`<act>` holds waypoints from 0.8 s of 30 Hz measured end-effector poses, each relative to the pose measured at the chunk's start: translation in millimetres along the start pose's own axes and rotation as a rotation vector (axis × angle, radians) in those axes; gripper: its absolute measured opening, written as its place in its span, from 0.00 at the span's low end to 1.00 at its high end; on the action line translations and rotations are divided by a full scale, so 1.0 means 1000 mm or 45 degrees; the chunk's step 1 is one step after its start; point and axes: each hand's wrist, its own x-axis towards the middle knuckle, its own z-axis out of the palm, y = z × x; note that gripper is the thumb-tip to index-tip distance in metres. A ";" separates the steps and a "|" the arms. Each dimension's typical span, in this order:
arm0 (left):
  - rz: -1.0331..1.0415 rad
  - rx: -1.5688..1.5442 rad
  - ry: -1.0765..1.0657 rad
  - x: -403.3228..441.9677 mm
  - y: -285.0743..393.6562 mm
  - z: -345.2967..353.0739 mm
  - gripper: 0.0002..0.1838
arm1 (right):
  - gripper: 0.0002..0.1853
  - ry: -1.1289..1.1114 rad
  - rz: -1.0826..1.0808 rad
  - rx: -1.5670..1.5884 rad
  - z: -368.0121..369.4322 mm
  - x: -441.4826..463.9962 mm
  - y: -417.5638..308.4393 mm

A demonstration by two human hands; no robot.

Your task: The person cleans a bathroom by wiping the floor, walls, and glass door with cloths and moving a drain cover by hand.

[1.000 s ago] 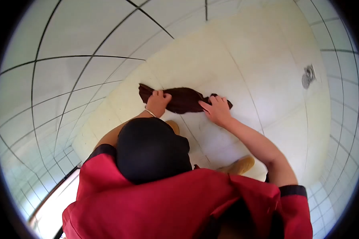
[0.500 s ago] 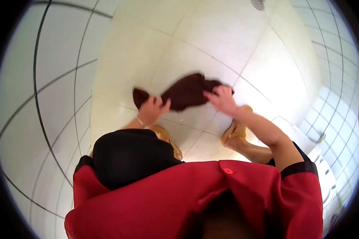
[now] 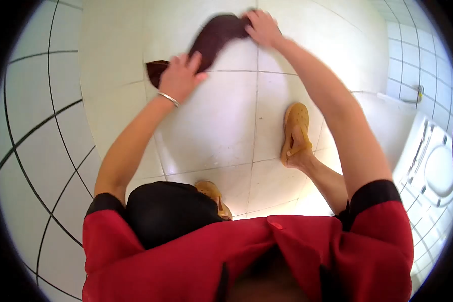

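A dark maroon-brown cloth [image 3: 217,38] lies bunched in a curved strip on the pale tiled floor [image 3: 206,126]. On its near left end is my left hand [image 3: 180,78], fingers over the fabric and a light bracelet at the wrist. A short corner of the cloth sticks out to the left of that hand. My right hand [image 3: 264,29] is farther forward, with its fingers on the far right end. Both hands hold the cloth down against the tiles; the fingertips are slightly blurred.
My feet in yellow-tan clogs [image 3: 296,128] stand on the floor, the left one partly behind my black-clad knee [image 3: 171,214]. White tiled walls [image 3: 40,126] rise at both sides. A white toilet [image 3: 435,168] is at the right.
Both hands have moved forward, away from my feet, taking the cloth with them. My arms are stretched out farther, and the cloth has become more slanted and curved.
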 end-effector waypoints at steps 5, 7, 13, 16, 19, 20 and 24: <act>0.602 0.088 -0.251 -0.099 0.047 0.029 0.23 | 0.20 -0.174 0.521 0.094 0.040 -0.242 -0.050; 0.748 -0.022 -0.260 -0.152 0.041 0.041 0.24 | 0.22 -0.353 0.529 0.141 0.037 -0.304 -0.098; 0.378 -0.121 -0.159 -0.192 0.040 0.030 0.20 | 0.17 -0.096 -0.049 0.361 0.030 -0.213 -0.123; 0.025 -0.127 -0.329 -0.135 0.043 0.029 0.20 | 0.12 0.217 -0.065 0.284 0.031 -0.105 -0.098; 0.122 -0.245 -0.199 -0.019 0.054 0.017 0.19 | 0.14 0.171 0.137 0.196 0.011 -0.038 -0.032; 0.197 -0.198 -0.279 0.017 0.064 0.014 0.20 | 0.15 0.162 0.218 0.102 0.004 -0.028 -0.006; 0.339 -0.096 -0.238 0.107 0.124 0.040 0.18 | 0.16 0.092 0.745 0.191 -0.037 -0.073 0.110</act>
